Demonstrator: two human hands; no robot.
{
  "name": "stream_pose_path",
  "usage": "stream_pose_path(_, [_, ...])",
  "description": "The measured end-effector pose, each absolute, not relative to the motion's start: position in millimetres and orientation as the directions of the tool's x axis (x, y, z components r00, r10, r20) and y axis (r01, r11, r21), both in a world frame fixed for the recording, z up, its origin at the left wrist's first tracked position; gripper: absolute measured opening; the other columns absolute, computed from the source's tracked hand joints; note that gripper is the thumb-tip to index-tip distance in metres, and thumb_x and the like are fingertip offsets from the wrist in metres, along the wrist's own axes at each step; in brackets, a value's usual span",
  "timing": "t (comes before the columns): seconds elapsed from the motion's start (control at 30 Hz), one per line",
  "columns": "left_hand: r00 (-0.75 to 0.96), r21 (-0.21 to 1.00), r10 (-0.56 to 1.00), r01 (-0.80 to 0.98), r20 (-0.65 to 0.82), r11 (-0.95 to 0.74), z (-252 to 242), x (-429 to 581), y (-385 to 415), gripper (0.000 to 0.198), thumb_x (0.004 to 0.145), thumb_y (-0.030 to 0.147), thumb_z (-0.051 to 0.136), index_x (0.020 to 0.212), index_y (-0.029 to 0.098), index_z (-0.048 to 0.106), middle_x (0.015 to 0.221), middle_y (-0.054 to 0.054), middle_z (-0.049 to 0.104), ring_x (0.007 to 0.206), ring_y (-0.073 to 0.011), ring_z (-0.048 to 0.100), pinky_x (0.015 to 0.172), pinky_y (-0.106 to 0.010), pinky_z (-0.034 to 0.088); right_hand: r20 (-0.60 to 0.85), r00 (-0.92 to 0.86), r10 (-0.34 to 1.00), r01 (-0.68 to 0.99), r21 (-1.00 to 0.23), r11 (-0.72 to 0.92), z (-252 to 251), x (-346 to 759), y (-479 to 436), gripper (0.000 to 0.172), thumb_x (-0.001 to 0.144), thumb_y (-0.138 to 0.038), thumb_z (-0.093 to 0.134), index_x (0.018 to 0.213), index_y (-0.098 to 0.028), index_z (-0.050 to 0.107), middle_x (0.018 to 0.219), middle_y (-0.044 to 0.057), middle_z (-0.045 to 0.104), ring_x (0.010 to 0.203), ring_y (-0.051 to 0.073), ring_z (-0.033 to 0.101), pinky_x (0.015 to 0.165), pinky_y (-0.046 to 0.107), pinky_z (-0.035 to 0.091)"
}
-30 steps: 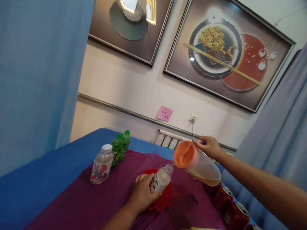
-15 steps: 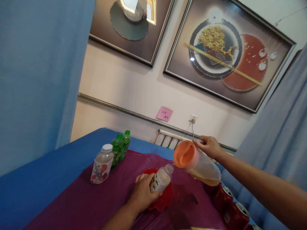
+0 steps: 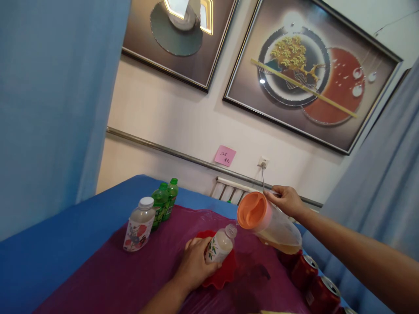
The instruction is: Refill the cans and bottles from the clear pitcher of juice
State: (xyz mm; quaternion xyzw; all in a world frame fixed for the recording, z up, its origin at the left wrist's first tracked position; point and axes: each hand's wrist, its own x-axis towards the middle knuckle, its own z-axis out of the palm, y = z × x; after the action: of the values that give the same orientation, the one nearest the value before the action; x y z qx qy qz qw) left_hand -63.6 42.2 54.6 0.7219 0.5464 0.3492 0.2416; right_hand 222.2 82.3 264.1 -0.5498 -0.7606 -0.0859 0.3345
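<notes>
My left hand (image 3: pixel 195 263) is wrapped round an uncapped clear bottle (image 3: pixel 220 246) with a leaf-pattern label, tilted toward the right. Beneath it lies a red scalloped dish (image 3: pixel 225 275), partly hidden by the hand and bottle. My right hand (image 3: pixel 285 199) grips a translucent pitcher (image 3: pixel 278 231) with an orange lid (image 3: pixel 252 210), tipped so its lid end points left. Some yellowish liquid lies along the pitcher's lower side. The lid's edge is close to the bottle's mouth; whether liquid is flowing I cannot make out.
A white-capped bottle (image 3: pixel 140 224) and two green bottles (image 3: pixel 160 203) stand at the left. Several red cans (image 3: pixel 322 294) line the right edge. A purple sheet (image 3: pixel 131 279) covers part of the blue table (image 3: pixel 29 261). Blue curtains (image 3: pixel 55 109) hang at both sides.
</notes>
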Motion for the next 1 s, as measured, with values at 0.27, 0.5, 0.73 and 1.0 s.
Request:
stream_pose_path(0.27, [0.168, 0.726, 0.956, 0.623, 0.24, -0.291, 54.1, -63.4, 42.7, 0.059, 0.063, 0.03, 0.08, 0.119, 0.025, 0.067, 0.116, -0.005, 0.07, 0.113, -0.0275, 0.058, 0.102, -0.036, 0.035, 0.592, -0.179, 0.786, 0.885, -0.252, 0.392, 262.8, 223.4, 80.1, 0.053, 0.082, -0.064, 0.055, 0.054, -0.025, 0.032, 0.052, -0.006, 0.027, 0.049, 0.01, 0.027, 0.046, 0.025, 0.019])
stream_pose_path(0.5, [0.157, 0.731, 0.954, 0.614, 0.257, -0.298, 52.9, -63.2, 42.6, 0.059, 0.062, 0.028, 0.081, 0.12, 0.024, 0.067, 0.116, -0.005, 0.07, 0.112, -0.0268, 0.057, 0.101, -0.035, 0.034, 0.578, -0.181, 0.796, 0.89, -0.249, 0.383, 262.9, 224.5, 81.3, 0.052, 0.082, -0.062, 0.054, 0.054, -0.024, 0.031, 0.053, -0.006, 0.027, 0.05, 0.01, 0.027, 0.047, 0.025, 0.019])
stream_pose_path(0.73, [0.16, 0.736, 0.954, 0.608, 0.256, -0.299, 53.9, -62.8, 41.1, 0.056, 0.062, 0.028, 0.081, 0.116, 0.024, 0.069, 0.112, -0.004, 0.07, 0.11, -0.0264, 0.058, 0.099, -0.035, 0.035, 0.557, -0.176, 0.812, 0.889, -0.265, 0.374, 261.7, 224.0, 82.3, 0.052, 0.081, -0.064, 0.054, 0.054, -0.024, 0.032, 0.052, -0.006, 0.028, 0.049, 0.01, 0.027, 0.046, 0.025, 0.02])
stream_pose_path(1.0, [0.166, 0.727, 0.956, 0.621, 0.243, -0.292, 54.9, -63.6, 41.1, 0.057, 0.061, 0.031, 0.082, 0.116, 0.024, 0.068, 0.114, -0.004, 0.07, 0.112, -0.027, 0.058, 0.1, -0.035, 0.034, 0.569, -0.19, 0.8, 0.886, -0.253, 0.39, 262.3, 222.5, 81.4, 0.053, 0.082, -0.064, 0.054, 0.054, -0.024, 0.032, 0.051, -0.006, 0.028, 0.049, 0.009, 0.027, 0.045, 0.025, 0.019])
